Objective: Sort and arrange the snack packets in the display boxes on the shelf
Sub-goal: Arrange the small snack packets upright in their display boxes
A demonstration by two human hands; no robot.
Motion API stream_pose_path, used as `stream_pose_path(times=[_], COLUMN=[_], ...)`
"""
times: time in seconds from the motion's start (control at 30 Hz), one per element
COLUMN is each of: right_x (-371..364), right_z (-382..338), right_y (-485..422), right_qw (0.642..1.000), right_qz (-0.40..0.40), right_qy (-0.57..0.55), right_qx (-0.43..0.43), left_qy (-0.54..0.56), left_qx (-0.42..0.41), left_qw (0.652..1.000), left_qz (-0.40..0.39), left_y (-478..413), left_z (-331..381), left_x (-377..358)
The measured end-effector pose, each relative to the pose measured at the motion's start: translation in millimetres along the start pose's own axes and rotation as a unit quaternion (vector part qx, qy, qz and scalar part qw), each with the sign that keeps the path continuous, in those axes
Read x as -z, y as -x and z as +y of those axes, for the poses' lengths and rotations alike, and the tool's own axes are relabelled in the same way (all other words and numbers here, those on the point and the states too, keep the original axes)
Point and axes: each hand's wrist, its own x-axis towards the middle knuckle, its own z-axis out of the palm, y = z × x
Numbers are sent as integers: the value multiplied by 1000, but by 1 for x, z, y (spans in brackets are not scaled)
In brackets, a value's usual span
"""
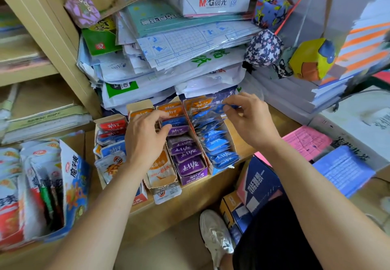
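Pinches blue packet in right hand, thumb to fingertips, just above back of blue box, long edge across its row. Curls left hand over middle box; grip there unclear.

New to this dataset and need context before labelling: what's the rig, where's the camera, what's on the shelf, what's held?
There is no machine here. A person works with two bare hands, and the single picture comes from a wide-angle camera worn on their head, looking forward and down. On the wooden shelf stand four open display boxes of snack packets. They include purple packets and, in the rightmost box, a row of blue ones. The right hand pinches a single blue packet above that box's far end. The left hand reaches with curled fingers into the middle boxes; whether it grips anything is hidden. Stacked paper packs sit behind.
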Motion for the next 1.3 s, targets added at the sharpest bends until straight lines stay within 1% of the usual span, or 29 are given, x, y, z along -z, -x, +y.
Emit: stream_pose_path(times=[0.07, 0.17, 0.27, 0.37, 0.43, 0.5, 0.6, 0.7, 0.77, 0.83, 0.97, 1.07, 1.17, 1.3], right_x=[-7, -19, -31, -36, -36, -37, -46, -62, -70, -74, -77, -77, -77, -70], right_z=[4, 7, 7, 4, 1, -2, -13, -23, -25, -24, -20, -19, -18, -21], right_y=[0, -2, -4, -2, 1, 4, 5, 8, 7, 6, 3, 2, 0, -4], right_qw=[999, 998, 994, 991, 988, 988, 992, 986, 982, 981, 985, 991, 995, 998], right_qz=[-33, -54, -91, -119, -130, -124, -77, -75, -78, -85, -89, -85, -75, -58], right_qy=[31, 41, 55, 55, 65, 85, 98, 124, 152, 161, 140, 101, 70, 1], right_qx=[-6, -17, -23, -39, -46, -31, 35, 80, 83, 64, 37, 12, 12, 2], left_qy=[2, -3, -14, -6, -3, -3, -9, -29, -39, -43, -32, 4, 84, 193], left_qx=[1, -10, -37, -75, -84, -91, -94, -101, -105, -112, -123, -126, -129, -109], left_qw=[1000, 1000, 999, 997, 996, 995, 995, 994, 993, 993, 992, 992, 988, 975], left_qz=[3, 10, 20, -7, -24, -37, -45, -41, -32, -22, -11, -4, -15, -13], left_y=[-1, -2, -3, 0, 1, 3, 5, 4, 2, 1, 2, 1, 1, 2], left_z=[0, -2, -7, -10, -11, -11, -10, -11, -11, -11, -10, -9, -6, 5], left_x=[-1, -3, -3, -1, 1, 3, 4, 3, 2, 0, 0, 3, 8, 14])
